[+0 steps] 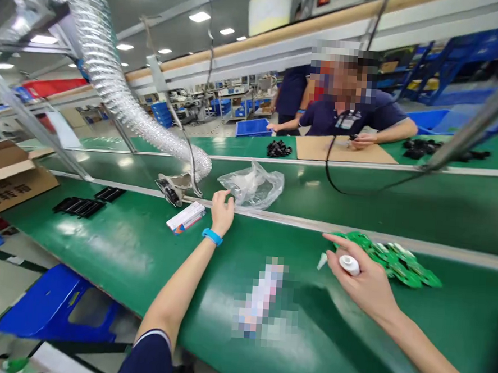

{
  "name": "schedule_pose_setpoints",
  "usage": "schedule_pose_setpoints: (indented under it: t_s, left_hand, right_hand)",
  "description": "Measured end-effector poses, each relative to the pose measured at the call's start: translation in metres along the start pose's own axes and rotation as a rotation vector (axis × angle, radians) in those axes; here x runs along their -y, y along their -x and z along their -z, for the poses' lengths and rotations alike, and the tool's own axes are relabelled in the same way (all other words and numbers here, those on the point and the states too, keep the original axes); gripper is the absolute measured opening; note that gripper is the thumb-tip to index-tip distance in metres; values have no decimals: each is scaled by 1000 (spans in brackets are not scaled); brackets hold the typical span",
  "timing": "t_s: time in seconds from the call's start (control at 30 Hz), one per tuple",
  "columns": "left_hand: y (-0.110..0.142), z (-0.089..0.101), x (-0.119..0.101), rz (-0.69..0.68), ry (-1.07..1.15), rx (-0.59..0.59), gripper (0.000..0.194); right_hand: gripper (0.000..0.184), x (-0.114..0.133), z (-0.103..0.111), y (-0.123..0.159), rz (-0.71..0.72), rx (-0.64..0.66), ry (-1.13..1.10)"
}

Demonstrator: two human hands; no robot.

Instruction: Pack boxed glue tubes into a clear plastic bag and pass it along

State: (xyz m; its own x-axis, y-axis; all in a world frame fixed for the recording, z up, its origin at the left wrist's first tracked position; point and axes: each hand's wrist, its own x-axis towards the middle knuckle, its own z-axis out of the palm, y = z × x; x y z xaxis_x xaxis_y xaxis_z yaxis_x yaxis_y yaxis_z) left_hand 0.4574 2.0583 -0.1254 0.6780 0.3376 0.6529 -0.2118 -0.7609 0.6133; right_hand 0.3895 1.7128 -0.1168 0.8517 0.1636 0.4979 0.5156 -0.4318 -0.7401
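Note:
My right hand (365, 278) is closed around a small white bottle (349, 264), whose rounded end shows between thumb and fingers, with the index finger stretched out. Just beyond the thumb is a pale pointed tip (322, 262); whether it belongs to the bottle I cannot tell. Beside and behind that hand lies a pile of green circuit boards (400, 263). My left hand (222, 213), wearing a blue wristband, reaches to the left edge of a clear plastic bag (255, 187). Its fingers are slightly bent and apart; contact with the bag is unclear.
Left of my left hand lies a small white box (186, 217), near a silver duct's (151, 121) mouth. Black parts (79, 205) and a cardboard box (13, 186) are farther left. A blurred packet (261, 300) lies in front. Across the belt a co-worker (346, 113) sits.

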Motion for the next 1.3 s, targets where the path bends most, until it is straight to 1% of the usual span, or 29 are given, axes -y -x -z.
schedule_pose_setpoints:
  t_s: [0.03, 0.1, 0.17, 0.23, 0.27, 0.3, 0.33, 0.4, 0.5, 0.57, 0.63, 0.67, 0.73, 0.8, 0.83, 0.9, 0.97, 1.07, 1.13, 1.17, 1.2, 1.23, 1.27, 1.3]
  left_hand:
    - [10, 13, -9, -49, 22, 75, 22]
    - [31, 36, -27, -93, 72, 211, 19]
    - [50, 52, -46, -109, 116, 379, 19]
    - [66, 55, -68, -127, 134, 533, 21]
    - [71, 51, -81, -143, 129, 606, 22]
    - [75, 43, -94, -165, 117, 675, 23]
    - [78, 31, -108, -189, 94, 740, 24]
    - [80, -2, -133, -235, 11, 839, 25]
    - [84, -60, -161, -231, -191, 906, 23]
    - [90, -92, -172, -201, -279, 918, 25]
    - [97, -112, -179, -183, -310, 918, 26]
    - [99, -117, -181, -179, -316, 916, 27]
    - [98, -119, -180, -165, -341, 911, 34]
    - [87, -110, -170, -151, -362, 892, 41]
    - [79, -101, -161, -146, -368, 866, 44]
    - [59, -73, -134, -134, -394, 763, 44]
    - [39, -34, -98, -105, -493, 611, 38]
    - [16, 35, -39, -27, -785, 403, 31]
    - [9, 74, -7, 29, -856, 343, 28]
    - [7, 87, 5, 54, -871, 327, 27]
    - [6, 95, 14, 69, -871, 326, 25]
    - [6, 98, 19, 76, -863, 332, 24]
    - [7, 95, 22, 74, -847, 346, 24]
    - [7, 88, 22, 67, -826, 359, 26]
  right_hand:
    - [35, -3, 7, 12, -35, -16, 5]
    - [35, -9, 18, 36, -128, -64, 5]
    - [34, -15, 25, 55, -229, -129, 2]
    - [34, -19, 26, 70, -308, -198, -1]
    - [34, -21, 26, 75, -329, -226, -2]
    - [34, -23, 24, 79, -341, -245, 0]
    - [34, -24, 22, 82, -343, -254, 5]
    - [35, -26, 18, 84, -328, -249, 16]
    - [36, -30, 14, 86, -308, -212, 37]
    - [35, -34, 16, 87, -300, -189, 63]
    - [34, -39, 18, 89, -282, -159, 101]
    - [34, -41, 19, 91, -272, -137, 127]
    - [35, -45, 21, 93, -258, -77, 206]
    - [35, -48, 21, 96, -248, 2, 331]
    - [35, -49, 21, 97, -241, 41, 405]
    - [35, -52, 21, 99, -227, 102, 549]
    - [34, -54, 22, 100, -217, 127, 663]
    - [32, -54, 23, 100, -202, 131, 753]
    - [30, -54, 23, 100, -188, 119, 771]
    - [30, -54, 22, 100, -179, 107, 774]
    - [29, -54, 21, 100, -167, 93, 773]
    - [29, -55, 20, 100, -153, 75, 772]
    - [30, -55, 19, 99, -138, 59, 770]
    - [31, -56, 18, 99, -122, 42, 769]
